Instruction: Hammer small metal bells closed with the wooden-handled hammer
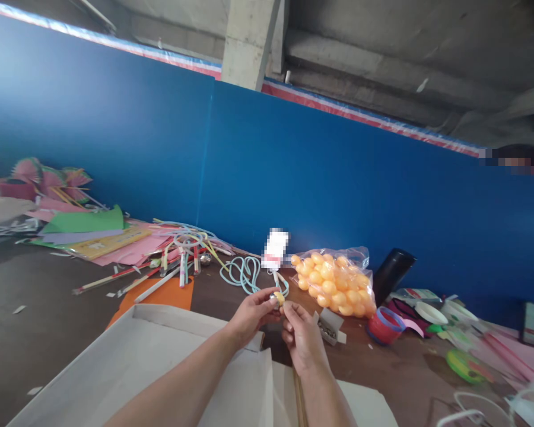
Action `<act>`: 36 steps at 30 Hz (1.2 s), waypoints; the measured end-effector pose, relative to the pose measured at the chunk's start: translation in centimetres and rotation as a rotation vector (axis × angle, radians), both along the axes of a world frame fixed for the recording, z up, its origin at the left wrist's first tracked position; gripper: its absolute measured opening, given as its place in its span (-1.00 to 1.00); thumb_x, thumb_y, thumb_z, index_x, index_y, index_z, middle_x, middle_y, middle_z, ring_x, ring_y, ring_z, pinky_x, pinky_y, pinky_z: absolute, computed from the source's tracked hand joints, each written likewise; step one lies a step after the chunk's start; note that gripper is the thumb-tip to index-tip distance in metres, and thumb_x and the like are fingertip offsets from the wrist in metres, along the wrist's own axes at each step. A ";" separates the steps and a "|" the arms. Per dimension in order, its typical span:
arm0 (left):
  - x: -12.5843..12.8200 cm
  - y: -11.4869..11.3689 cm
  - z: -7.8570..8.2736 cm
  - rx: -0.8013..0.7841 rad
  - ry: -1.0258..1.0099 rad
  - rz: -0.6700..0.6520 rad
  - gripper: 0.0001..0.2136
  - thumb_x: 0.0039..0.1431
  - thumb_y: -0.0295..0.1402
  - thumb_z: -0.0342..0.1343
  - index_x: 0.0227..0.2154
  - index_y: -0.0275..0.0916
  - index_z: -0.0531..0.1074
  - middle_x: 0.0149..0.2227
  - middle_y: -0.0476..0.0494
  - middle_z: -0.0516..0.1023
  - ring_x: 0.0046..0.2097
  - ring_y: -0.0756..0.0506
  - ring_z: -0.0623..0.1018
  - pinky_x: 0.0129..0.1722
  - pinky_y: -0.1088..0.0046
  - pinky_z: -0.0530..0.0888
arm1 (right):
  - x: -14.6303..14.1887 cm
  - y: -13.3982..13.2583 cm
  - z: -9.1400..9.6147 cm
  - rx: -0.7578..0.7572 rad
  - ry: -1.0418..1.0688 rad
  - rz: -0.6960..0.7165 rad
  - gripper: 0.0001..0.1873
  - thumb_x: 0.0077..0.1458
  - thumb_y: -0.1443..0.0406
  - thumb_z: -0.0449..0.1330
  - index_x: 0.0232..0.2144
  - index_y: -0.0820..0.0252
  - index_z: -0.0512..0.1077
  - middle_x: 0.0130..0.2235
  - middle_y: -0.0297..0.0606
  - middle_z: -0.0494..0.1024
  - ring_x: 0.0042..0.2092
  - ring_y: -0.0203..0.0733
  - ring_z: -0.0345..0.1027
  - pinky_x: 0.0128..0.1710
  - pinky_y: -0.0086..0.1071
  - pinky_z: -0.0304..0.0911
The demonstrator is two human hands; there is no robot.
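The left hand [254, 311] holds a shiny silver-and-yellow ball [277, 299] in a fingertip pinch, just beside the right hand [301, 333], whose grip cannot be determined; probably light, rigid and slippery, the ball is best held across opposite sides.

The little thing [277, 299] in the left hand [254, 311] is shiny silver and yellow. Left of that hand, the cord [242, 274] is light blue, one paper sheet [178, 292] is orange and a farther sheet [84, 220] is green. Past the right hand [303, 341], the balls [331, 281] are yellowy orange. To its right, the tub [381, 330] is red with a purple rim. Ahead of both, the wall [293, 172] is plain blue, topped by a red, white and blue striped band [351, 111].
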State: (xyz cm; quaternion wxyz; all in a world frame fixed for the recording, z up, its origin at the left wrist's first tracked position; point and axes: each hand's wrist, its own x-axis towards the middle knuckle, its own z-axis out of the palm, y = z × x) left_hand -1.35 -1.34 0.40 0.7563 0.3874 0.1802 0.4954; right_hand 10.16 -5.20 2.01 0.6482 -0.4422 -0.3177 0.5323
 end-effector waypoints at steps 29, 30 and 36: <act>0.0 -0.2 0.2 -0.016 -0.018 0.005 -0.61 -0.10 -0.32 0.22 -0.15 -0.33 0.40 -0.29 -0.22 0.49 -0.35 -0.02 0.50 -0.31 0.45 0.41 | 0.2 0.0 -0.1 0.017 0.032 0.053 -0.78 -0.23 0.21 0.32 -0.54 0.22 0.39 -0.49 -0.40 0.37 -0.64 -0.50 -0.02 -0.75 -0.57 -0.17; 0.0 -0.1 0.1 -0.015 -0.015 0.006 -0.61 -0.10 -0.32 0.22 -0.15 -0.33 0.40 -0.29 -0.22 0.49 -0.35 -0.02 0.50 -0.31 0.46 0.41 | 0.2 0.0 -0.1 0.018 0.031 0.054 -0.78 -0.23 0.21 0.32 -0.55 0.22 0.39 -0.50 -0.40 0.37 -0.64 -0.50 -0.02 -0.75 -0.57 -0.17; 0.1 0.0 -0.1 -0.006 -0.016 0.005 -0.61 -0.09 -0.32 0.22 -0.16 -0.33 0.41 -0.28 -0.22 0.49 -0.34 -0.03 0.50 -0.32 0.46 0.41 | 0.2 0.1 -0.2 0.029 0.041 0.061 -0.81 -0.19 0.23 0.31 -0.53 0.22 0.41 -0.50 -0.41 0.37 -0.63 -0.52 -0.02 -0.74 -0.61 -0.13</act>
